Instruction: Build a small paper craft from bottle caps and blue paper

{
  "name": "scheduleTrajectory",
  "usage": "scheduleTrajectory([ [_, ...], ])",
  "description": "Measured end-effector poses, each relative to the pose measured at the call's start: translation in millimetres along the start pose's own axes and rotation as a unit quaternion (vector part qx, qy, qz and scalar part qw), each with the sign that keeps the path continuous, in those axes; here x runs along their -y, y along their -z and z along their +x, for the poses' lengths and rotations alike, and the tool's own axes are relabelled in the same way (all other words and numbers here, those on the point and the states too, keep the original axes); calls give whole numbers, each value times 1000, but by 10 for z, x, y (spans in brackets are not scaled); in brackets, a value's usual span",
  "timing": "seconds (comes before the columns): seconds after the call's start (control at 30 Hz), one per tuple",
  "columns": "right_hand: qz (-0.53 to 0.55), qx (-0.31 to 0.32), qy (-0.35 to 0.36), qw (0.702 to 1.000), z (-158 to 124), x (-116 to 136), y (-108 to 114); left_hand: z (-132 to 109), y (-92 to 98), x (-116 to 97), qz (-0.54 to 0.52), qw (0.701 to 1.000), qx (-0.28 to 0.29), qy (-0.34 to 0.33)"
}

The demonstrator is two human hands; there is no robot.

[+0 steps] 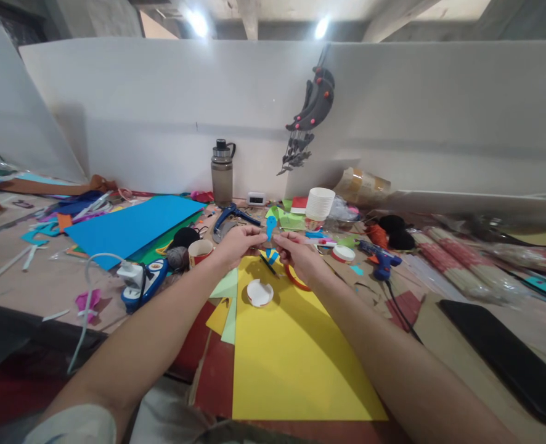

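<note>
The left hand (241, 245) and right hand (299, 254) each pinch a small blue piece (271, 226) between them, seemingly to steady so slight a thing from both sides, with a yellow sheet (296, 370) beneath and a white disc (259, 293) nearer the body. It looks flat and narrow, rounded at its upper end, though fingers hide its lower outline.

Single head-worn view — faces forward, tilted down over yellow sheet (301, 364); left hand (239, 245), right hand (299, 254) mid-frame — white panel (157, 117) beyond.
</note>
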State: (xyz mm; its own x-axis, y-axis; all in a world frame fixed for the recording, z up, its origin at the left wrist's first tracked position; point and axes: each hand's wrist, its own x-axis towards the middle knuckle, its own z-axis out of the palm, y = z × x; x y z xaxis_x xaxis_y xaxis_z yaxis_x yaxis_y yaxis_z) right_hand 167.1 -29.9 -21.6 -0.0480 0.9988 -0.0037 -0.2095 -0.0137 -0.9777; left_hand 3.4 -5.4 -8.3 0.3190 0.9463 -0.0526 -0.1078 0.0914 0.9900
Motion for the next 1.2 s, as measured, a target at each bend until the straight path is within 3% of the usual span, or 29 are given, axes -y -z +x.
scheduleTrajectory([
  [0.23,-60,21,7,998,23,-1,83,4,24,-22,31,999,14,26],
  [0.47,-86,56,-33,994,13,12,136,-11,79,-85,36,995,41,79],
  [0.67,-63,67,-96,991,10,59,153,-25,114,-139,68,992,62,90],
  [0.8,-110,79,-101,986,-2,79,175,-19,129,-130,93,989,67,93],
  [0.9,-168,73,-74,980,-9,106,197,-14,147,-123,94,988,82,93],
  [1.0,-244,11,-16,970,0,155,237,-19,157,-130,82,987,100,96],
  [1.2,-370,-63,121,919,35,181,410,-31,135,-142,114,985,80,105],
])
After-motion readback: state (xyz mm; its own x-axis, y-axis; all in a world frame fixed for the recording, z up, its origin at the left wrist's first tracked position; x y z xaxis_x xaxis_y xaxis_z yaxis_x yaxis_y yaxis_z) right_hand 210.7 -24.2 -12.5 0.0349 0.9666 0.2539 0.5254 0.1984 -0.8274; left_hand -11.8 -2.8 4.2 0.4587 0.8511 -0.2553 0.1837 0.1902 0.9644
